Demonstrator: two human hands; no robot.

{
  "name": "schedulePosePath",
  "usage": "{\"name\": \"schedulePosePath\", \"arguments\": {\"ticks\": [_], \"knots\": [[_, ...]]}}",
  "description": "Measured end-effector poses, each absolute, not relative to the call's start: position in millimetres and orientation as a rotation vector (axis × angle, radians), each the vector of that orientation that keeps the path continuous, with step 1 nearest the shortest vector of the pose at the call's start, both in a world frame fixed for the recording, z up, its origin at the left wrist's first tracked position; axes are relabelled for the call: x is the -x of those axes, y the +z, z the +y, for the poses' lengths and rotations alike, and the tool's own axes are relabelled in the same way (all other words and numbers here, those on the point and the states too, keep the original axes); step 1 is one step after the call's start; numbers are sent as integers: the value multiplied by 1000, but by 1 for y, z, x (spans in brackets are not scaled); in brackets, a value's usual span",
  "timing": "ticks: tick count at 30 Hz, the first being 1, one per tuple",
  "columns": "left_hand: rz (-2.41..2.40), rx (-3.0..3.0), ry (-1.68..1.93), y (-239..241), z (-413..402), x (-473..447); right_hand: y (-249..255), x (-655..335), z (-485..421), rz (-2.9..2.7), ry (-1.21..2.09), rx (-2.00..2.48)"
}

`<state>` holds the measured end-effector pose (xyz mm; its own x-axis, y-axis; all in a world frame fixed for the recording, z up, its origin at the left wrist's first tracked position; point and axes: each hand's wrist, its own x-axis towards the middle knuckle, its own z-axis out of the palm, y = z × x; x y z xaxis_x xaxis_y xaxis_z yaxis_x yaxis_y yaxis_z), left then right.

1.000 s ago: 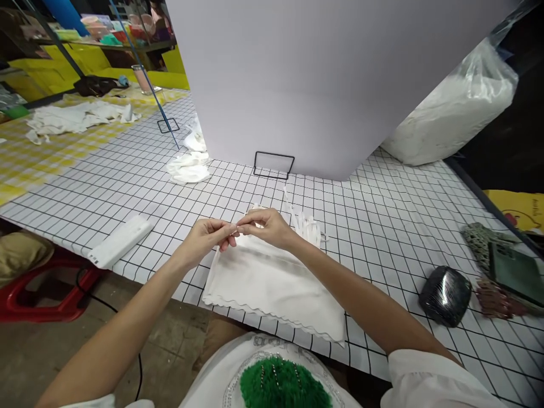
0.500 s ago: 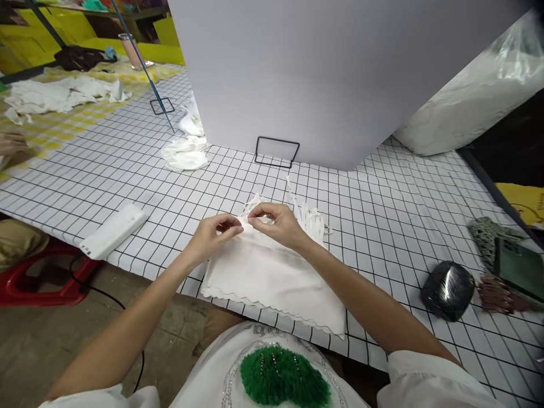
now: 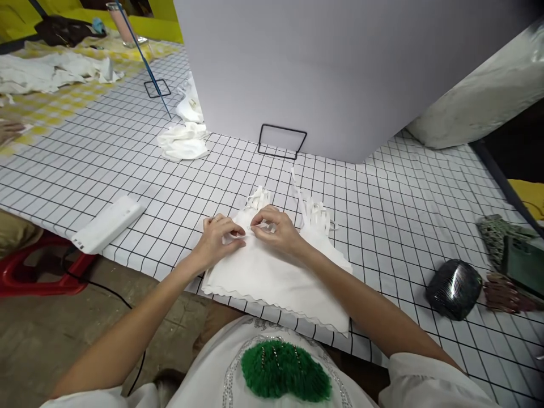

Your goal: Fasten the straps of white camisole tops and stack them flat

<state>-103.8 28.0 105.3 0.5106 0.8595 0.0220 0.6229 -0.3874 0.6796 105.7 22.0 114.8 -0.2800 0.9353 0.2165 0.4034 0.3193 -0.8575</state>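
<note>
Lying at the lower centre of the frame, one white garment (image 3: 280, 283), scalloped hem toward the wearer, bunched straps (image 3: 318, 216) at its far side. Left hand (image 3: 217, 241): on the garment's upper left part, thumb and forefinger tips near each other; whether they pinch cloth cannot be told. Right hand (image 3: 278, 229): just beside it, thumb and forefinger curled toward each other at the cloth; whether they meet on anything is too small to tell.

Surroundings: one grey panel (image 3: 280, 68), upright, upper centre, blocking the view beyond; one wire foot (image 3: 283, 141) at its base. Two white bundles (image 3: 182, 141), near its left corner. One blue rod (image 3: 147, 65), slanting, upper left. One glass (image 3: 121, 25), pinkish contents, top left. One white cloth heap (image 3: 55, 71), upper left. One co-worker's hand (image 3: 11, 130), left edge. One sack (image 3: 476, 102), upper right. One black object (image 3: 454, 289), glossy, and one phone (image 3: 525, 266), lower right. One white bar (image 3: 108, 225), left, close to the table's edge.

Edges and room: table (image 3: 374, 204), gridded cover; near edge running beneath the hem, which reaches close to it. Gridded stretches show between garment and bar, between garment and wire foot, and between garment and black object.
</note>
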Motion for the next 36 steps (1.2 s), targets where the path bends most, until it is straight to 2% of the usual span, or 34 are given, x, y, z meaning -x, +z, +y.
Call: {"name": "schedulePosePath", "arguments": {"ticks": [8,15,23,36], "knots": [[1184,-2220,512,105,26,109,115,-125,16,-1690,957,1219],[1033,-2278,409,122,26,74,122,-150,20,-1573,1118,1229],[1082,-2235,498,106,15,51,113,-157,-8,-1825,963,1165],[1052,-2250,640,97,9,49,104,-156,-17,-1925,946,1156]]}}
